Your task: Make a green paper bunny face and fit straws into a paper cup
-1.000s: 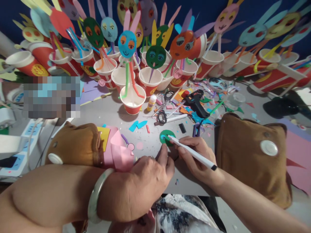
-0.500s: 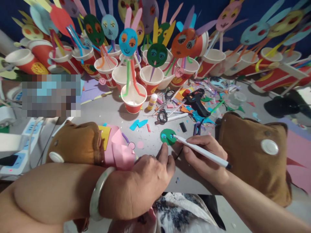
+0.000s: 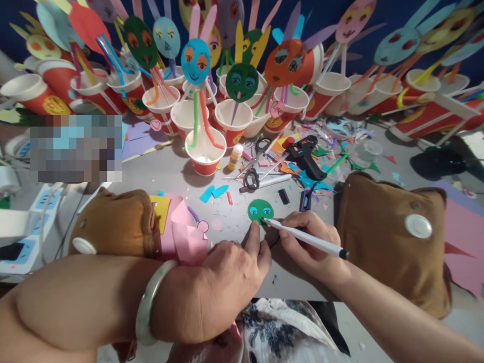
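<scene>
A small green paper disc [image 3: 260, 208] with two blue-rimmed eyes lies flat on the table. My left hand [image 3: 236, 269] presses its lower edge with a stretched index finger, the other fingers bent beneath, gripping nothing. Held between thumb and fingers of my right hand [image 3: 313, 244] is a white marker pen [image 3: 306, 236] with a black end. Its dark tip meets the disc's lower part, close to my left fingertip; whether it leaves a mark there is too small to tell. Beside my left hand lie crumpled pink paper [image 3: 187, 229] and a pink circle [image 3: 217, 225].
Paper cups [image 3: 206, 151] carrying paper-faced figures line the back. Scissors [image 3: 252, 174], a glue stick [image 3: 235, 157], a black glue gun [image 3: 308, 157] and paper scraps lie before them. Brown cushions [image 3: 381, 252] flank my arms. A power strip [image 3: 32, 227] with cables is at far left.
My right hand has moved slightly left and down, shifting the pen tip from the disc's right eye to its lower middle. My left finger keeps pressing the disc.
</scene>
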A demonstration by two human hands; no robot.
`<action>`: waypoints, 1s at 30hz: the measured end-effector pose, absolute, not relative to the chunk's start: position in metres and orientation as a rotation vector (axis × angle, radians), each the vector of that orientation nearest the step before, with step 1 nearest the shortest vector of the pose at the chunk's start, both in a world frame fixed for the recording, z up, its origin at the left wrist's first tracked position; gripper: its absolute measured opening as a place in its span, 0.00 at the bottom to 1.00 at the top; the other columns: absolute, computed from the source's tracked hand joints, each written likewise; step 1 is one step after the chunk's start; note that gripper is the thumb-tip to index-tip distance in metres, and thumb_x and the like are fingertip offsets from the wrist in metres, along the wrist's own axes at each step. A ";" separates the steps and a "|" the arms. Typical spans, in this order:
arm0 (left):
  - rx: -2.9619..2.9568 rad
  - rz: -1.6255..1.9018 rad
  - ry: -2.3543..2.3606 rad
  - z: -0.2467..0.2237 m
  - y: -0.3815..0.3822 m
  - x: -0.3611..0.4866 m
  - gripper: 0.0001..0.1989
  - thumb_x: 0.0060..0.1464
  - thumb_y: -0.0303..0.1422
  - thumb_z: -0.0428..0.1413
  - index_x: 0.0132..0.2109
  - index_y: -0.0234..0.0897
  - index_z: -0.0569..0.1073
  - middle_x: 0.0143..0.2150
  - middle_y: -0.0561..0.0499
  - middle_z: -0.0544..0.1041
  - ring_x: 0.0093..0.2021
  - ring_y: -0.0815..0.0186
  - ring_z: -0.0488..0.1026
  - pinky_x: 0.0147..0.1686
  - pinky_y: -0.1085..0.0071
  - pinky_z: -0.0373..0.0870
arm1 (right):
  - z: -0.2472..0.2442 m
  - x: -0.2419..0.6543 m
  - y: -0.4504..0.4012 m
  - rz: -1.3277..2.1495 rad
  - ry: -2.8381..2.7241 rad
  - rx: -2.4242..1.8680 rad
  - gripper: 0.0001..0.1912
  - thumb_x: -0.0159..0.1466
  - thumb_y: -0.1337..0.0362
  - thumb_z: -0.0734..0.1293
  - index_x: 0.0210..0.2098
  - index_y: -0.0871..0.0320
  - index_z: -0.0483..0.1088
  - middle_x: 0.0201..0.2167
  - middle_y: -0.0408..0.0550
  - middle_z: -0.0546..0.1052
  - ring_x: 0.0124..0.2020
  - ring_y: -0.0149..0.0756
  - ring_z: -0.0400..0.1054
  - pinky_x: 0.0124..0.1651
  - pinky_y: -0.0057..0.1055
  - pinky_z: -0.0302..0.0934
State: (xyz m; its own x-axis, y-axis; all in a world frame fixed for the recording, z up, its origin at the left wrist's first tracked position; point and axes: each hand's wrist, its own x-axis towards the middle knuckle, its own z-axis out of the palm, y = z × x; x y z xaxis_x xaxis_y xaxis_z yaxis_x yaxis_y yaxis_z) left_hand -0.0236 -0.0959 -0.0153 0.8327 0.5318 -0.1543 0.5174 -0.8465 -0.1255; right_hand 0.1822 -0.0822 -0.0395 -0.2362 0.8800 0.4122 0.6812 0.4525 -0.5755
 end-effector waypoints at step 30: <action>-2.919 0.303 -0.903 -0.019 -0.100 -0.024 0.32 0.61 0.39 0.51 0.69 0.30 0.60 0.67 0.22 0.62 0.24 0.65 0.74 0.17 0.69 0.58 | -0.042 0.182 -0.085 0.452 -1.963 -1.314 0.05 0.61 0.67 0.67 0.34 0.52 0.65 0.29 0.44 0.81 0.28 0.37 0.79 0.25 0.25 0.69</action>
